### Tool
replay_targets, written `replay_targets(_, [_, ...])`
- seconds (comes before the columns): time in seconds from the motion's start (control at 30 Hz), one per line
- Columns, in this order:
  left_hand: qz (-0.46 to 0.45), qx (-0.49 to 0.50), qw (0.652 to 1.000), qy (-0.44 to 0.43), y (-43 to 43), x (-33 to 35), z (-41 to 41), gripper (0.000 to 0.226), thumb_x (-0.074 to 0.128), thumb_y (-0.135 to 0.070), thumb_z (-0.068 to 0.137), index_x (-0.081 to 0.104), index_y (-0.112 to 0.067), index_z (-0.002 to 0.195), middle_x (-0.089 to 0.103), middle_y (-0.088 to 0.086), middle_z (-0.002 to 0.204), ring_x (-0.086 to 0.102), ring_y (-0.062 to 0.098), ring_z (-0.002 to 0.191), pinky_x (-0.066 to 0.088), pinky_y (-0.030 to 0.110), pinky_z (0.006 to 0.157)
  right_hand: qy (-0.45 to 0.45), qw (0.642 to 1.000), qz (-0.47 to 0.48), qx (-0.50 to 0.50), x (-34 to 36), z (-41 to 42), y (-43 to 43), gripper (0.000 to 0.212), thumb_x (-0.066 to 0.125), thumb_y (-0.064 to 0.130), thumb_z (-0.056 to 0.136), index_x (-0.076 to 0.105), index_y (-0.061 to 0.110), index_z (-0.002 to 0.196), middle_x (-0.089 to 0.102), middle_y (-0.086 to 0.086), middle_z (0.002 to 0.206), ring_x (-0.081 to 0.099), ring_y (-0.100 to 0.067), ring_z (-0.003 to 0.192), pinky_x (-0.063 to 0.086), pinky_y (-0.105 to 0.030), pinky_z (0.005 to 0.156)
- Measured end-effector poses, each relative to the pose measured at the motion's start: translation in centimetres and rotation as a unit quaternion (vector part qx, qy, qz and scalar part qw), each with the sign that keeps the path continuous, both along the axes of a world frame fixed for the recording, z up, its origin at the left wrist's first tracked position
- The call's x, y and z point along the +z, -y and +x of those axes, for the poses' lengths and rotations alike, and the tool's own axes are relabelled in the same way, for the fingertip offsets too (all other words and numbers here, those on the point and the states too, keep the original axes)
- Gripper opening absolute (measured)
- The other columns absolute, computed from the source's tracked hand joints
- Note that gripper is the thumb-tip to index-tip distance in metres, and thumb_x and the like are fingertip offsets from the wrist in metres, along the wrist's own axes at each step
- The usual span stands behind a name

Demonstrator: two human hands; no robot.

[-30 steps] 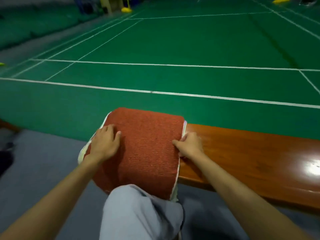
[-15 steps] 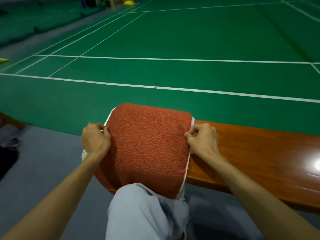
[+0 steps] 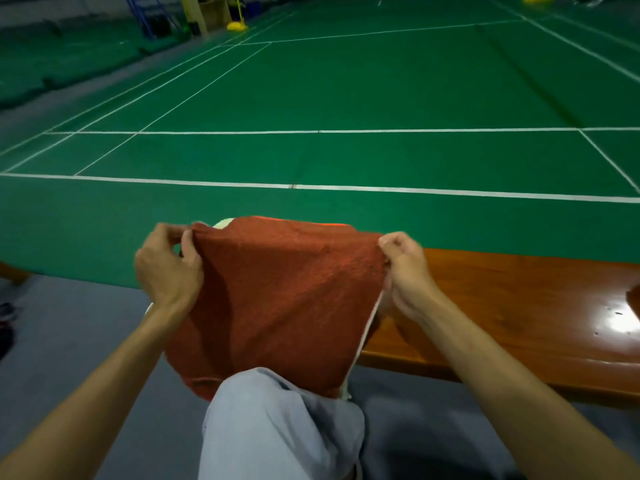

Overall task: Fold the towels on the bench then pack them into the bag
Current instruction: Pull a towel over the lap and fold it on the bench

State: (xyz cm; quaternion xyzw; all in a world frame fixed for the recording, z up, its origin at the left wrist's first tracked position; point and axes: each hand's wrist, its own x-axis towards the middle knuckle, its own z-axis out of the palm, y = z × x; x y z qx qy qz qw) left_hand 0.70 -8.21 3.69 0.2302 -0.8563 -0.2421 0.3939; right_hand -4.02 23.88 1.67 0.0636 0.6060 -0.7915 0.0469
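Change, head view: both hands have come up off the rust-red towel [image 3: 284, 299]. Half a second ago it lay flat under them; now its top edge is lifted and stretched between them.
Towel: it hangs from the two hands, and its lower part runs down behind the person's grey-trousered knee [image 3: 280, 427]. A pale edge shows by the left thumb and below the right hand. Whether that is a lining or a second towel cannot be told.
Left hand [image 3: 168, 268]: pinches the left top corner, fingers and thumb curled round the cloth, back of the hand toward the camera.
Right hand [image 3: 405, 268]: pinches the right top corner, knuckles up, wrist bent down.
Arms: both forearms reach forward, with the hands level and well apart.
Bench [image 3: 519, 306]: its bare top runs to the right of the right hand.
Step in hand: judged to be a fold of the lifted edge.
Doing it well: keep the corners level and the pull even, bring edge to edge so the corners meet, then flatten the towel on the bench.
Bag: not in view.
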Motion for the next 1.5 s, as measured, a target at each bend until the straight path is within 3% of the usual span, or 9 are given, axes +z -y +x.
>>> replay_targets(0.37, [0.390, -0.311, 0.851, 0.164, -17.4, 0.0, -6.4, 0.022, 0.056, -0.009, 0.103, 0.053, -0.020, 0.085, 0.052, 0.003, 0.066, 0.043, 0.004, 0.043, 0.029, 0.017, 0.036, 0.060, 0.990, 0.022, -0.129, 0.9, -3.2, -19.2, 0.028, 0.048, 0.004, 0.101, 0.062, 0.006, 0.078, 0.063, 0.004, 0.052, 0.056, -0.009, 0.047, 0.048, -0.020, 0.049])
replay_targets(0.57, [0.429, -0.354, 0.804, 0.209, -23.7, -6.3, -6.3, 0.033, 0.063, 0.009, 0.091, 0.067, -0.021, 0.103, 0.066, 0.011, 0.085, 0.055, 0.015, 0.066, 0.044, 0.027, 0.058, 0.093, 0.973, 0.123, -0.171, -3.2, -1.5, -27.2, 0.008, 0.060, 0.001, 0.096, 0.065, 0.005, 0.093, 0.065, -0.002, 0.074, 0.057, -0.010, 0.063, 0.050, -0.017, 0.052])
replay_targets(0.73, [0.326, -0.362, 0.844, 0.224, -25.7, -8.7, -5.9, 0.042, 0.063, 0.015, 0.088, 0.066, -0.018, 0.114, 0.051, 0.001, 0.074, 0.047, 0.013, 0.066, 0.040, 0.014, 0.055, 0.090, 0.968, 0.183, -0.149, -5.5, 0.0, -30.7, 0.046, 0.067, -0.014, 0.085, 0.061, 0.017, 0.119, 0.069, -0.008, 0.097, 0.068, -0.006, 0.069, 0.055, -0.016, 0.059])
replay_targets(0.87, [0.283, -0.449, 0.818, 0.220, -26.7, -7.5, -5.2, 0.063, 0.056, 0.023, 0.087, 0.059, -0.016, 0.136, 0.063, -0.004, 0.117, 0.057, -0.018, 0.101, 0.042, 0.001, 0.085, 0.058, 0.973, 0.181, -0.133, -5.4, 0.4, -31.3, 0.065, 0.058, -0.026, 0.082, 0.056, 0.016, 0.132, 0.078, 0.000, 0.089, 0.072, -0.005, 0.074, 0.057, -0.018, 0.064])
replay_targets(0.97, [0.308, -0.516, 0.764, 0.234, -27.0, -7.6, -5.7, 0.077, 0.050, 0.028, 0.085, 0.056, -0.021, 0.143, 0.053, 0.000, 0.149, 0.049, 0.001, 0.136, 0.040, 0.020, 0.112, 0.040, 0.974, 0.166, -0.148, -4.5, 0.7, -31.5, 0.071, 0.052, -0.029, 0.080, 0.056, 0.020, 0.132, 0.079, 0.004, 0.085, 0.073, -0.006, 0.072, 0.056, -0.017, 0.060])
replay_targets(1.2, [0.383, -0.462, 0.763, 0.239, -27.2, -8.3, -7.7, 0.067, 0.051, 0.020, 0.085, 0.067, -0.024, 0.132, 0.066, 0.004, 0.137, 0.063, 0.015, 0.124, 0.050, 0.032, 0.103, 0.103, 0.964, 0.166, -0.181, -5.3, 1.1, -31.6, 0.070, 0.040, -0.023, 0.081, 0.055, 0.018, 0.135, 0.074, -0.017, 0.105, 0.071, -0.022, 0.079, 0.054, -0.031, 0.066])
replay_targets(1.27, [0.227, -0.400, 0.855, 0.240, -27.0, -8.5, -7.1, 0.053, 0.064, -0.007, 0.083, 0.066, -0.031, 0.131, 0.062, 0.006, 0.139, 0.061, 0.020, 0.125, 0.050, 0.034, 0.103, 0.053, 0.927, 0.324, -0.183, -5.8, 1.3, -31.7, 0.062, 0.052, -0.008, 0.086, 0.049, 0.020, 0.141, 0.072, -0.015, 0.117, 0.070, -0.028, 0.097, 0.054, -0.041, 0.083])
replay_targets(1.33, [-0.048, -0.318, 0.910, 0.260, -27.4, -8.9, -5.8, 0.057, 0.067, -0.043, 0.086, 0.058, -0.034, 0.142, 0.042, 0.016, 0.156, 0.040, 0.035, 0.142, 0.036, 0.045, 0.113, -0.027, 0.789, 0.598, -0.136, -6.2, 1.6, -31.2, 0.062, 0.062, 0.032, 0.090, 0.040, 0.025, 0.148, 0.063, -0.013, 0.134, 0.062, -0.034, 0.115, 0.048, -0.046, 0.099])
replay_targets(1.5, [-0.248, -0.397, 0.836, 0.287, -30.5, -11.7, -3.3, 0.074, 0.016, -0.073, 0.098, 0.011, -0.038, 0.163, -0.004, 0.001, 0.172, -0.008, 0.028, 0.159, 0.001, 0.051, 0.128, -0.105, 0.659, 0.735, 0.125, -8.9, 2.0, -26.9, 0.080, 0.010, 0.078, 0.092, 0.004, 0.040, 0.162, -0.006, 0.000, 0.171, -0.007, -0.028, 0.158, 0.006, -0.058, 0.125])
